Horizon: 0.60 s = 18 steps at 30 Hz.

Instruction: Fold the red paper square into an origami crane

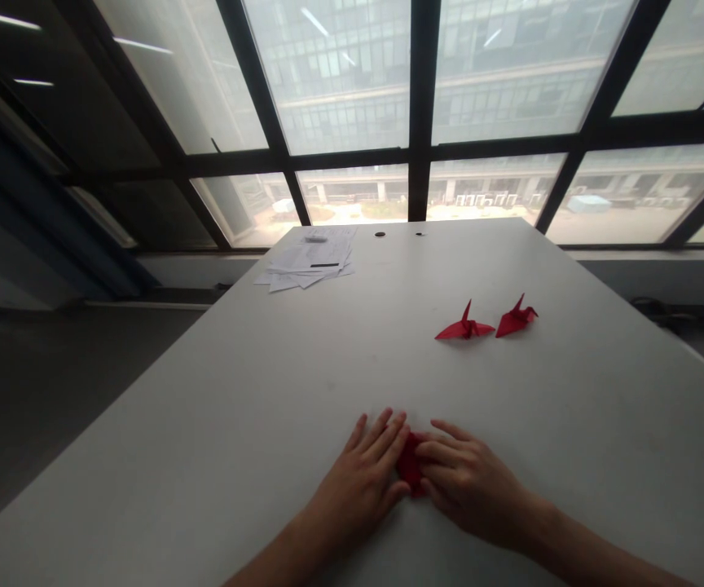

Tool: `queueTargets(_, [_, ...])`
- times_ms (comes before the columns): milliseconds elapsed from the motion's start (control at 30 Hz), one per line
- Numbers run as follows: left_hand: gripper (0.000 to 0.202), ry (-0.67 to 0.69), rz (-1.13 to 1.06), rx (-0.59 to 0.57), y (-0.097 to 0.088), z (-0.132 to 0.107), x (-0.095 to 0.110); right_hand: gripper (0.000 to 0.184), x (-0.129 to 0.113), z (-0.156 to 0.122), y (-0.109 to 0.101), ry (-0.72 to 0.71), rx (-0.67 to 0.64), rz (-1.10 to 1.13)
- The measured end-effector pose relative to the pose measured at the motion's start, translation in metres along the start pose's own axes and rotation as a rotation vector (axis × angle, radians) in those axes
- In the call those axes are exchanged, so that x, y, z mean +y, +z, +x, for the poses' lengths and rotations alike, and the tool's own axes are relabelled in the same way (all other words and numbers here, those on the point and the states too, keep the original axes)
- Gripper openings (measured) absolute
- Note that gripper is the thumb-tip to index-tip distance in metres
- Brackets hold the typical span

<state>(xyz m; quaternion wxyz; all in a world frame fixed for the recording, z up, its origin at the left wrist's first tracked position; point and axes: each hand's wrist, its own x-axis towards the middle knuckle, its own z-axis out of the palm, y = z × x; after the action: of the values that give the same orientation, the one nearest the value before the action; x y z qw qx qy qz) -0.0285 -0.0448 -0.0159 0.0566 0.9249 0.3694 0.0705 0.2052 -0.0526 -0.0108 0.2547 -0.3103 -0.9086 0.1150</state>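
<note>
Head view shows a small piece of red folded paper (410, 466) lying flat on the white table (254, 408), between two hands. The left hand (365, 469) lies flat with its fingers a little spread, touching the paper's left side. The right hand (471, 485) has bent fingers on the paper's right side; I can't tell if they pinch it. Farther back, to the right, sit two red paper cranes (465, 328), side by side. White paper sheets (303, 259) lie in a messy pile at the far left.

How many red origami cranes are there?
2: a left crane and a right crane, side by side beyond the right hand. The partly hidden red paper isn't counted.
</note>
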Motion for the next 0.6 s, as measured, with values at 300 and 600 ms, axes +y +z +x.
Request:
queueTargets(300, [0.071,-0.135,0.210,0.068,0.013,-0.008,-0.001,0.016,-0.006,0.002,-0.002,0.020,0.052,0.015])
queueTargets(600, [0.073,-0.161,0.203,0.119,0.013,-0.007,0.005,0.013,-0.008,0.002,0.001,0.016,0.056,-0.032])
